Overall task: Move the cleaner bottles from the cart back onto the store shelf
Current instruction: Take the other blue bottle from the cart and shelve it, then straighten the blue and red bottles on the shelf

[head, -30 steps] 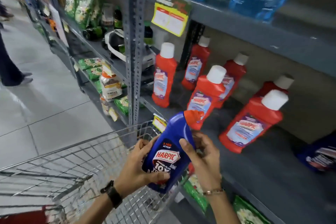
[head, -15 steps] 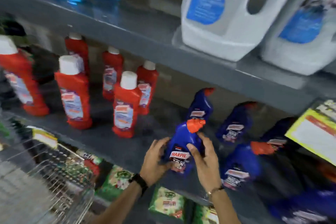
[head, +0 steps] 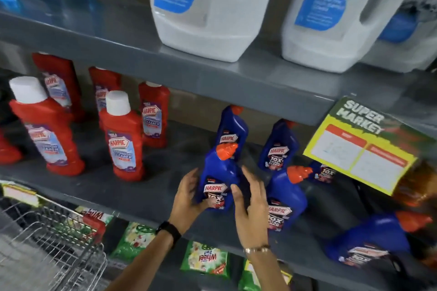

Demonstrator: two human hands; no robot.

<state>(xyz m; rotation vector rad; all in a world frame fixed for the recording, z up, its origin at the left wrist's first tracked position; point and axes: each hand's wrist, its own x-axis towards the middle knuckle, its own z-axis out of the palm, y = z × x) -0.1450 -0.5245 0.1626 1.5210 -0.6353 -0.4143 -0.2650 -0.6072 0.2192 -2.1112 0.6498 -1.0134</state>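
A blue Harpic cleaner bottle (head: 218,172) with an orange cap stands upright on the grey middle shelf (head: 118,186), close to its front edge. My left hand (head: 186,198) grips its left side, thumb under the label. My right hand (head: 250,208) holds its right side, thumb on the label and fingers spread behind. Several more blue Harpic bottles stand behind and to the right (head: 279,146); one (head: 369,243) leans at the far right. The wire cart (head: 59,243) sits at the lower left; its contents are not visible.
Red Harpic bottles (head: 123,139) with white caps fill the shelf's left half. Big white jugs (head: 201,7) stand on the shelf above. A yellow price sign (head: 359,146) hangs from that shelf's edge at right. Green detergent packets (head: 205,260) lie on the shelf below.
Both hands carried the blue bottle from above the cart rightwards to the shelf and set it upright among the other blue bottles. The view swung right, away from the aisle.
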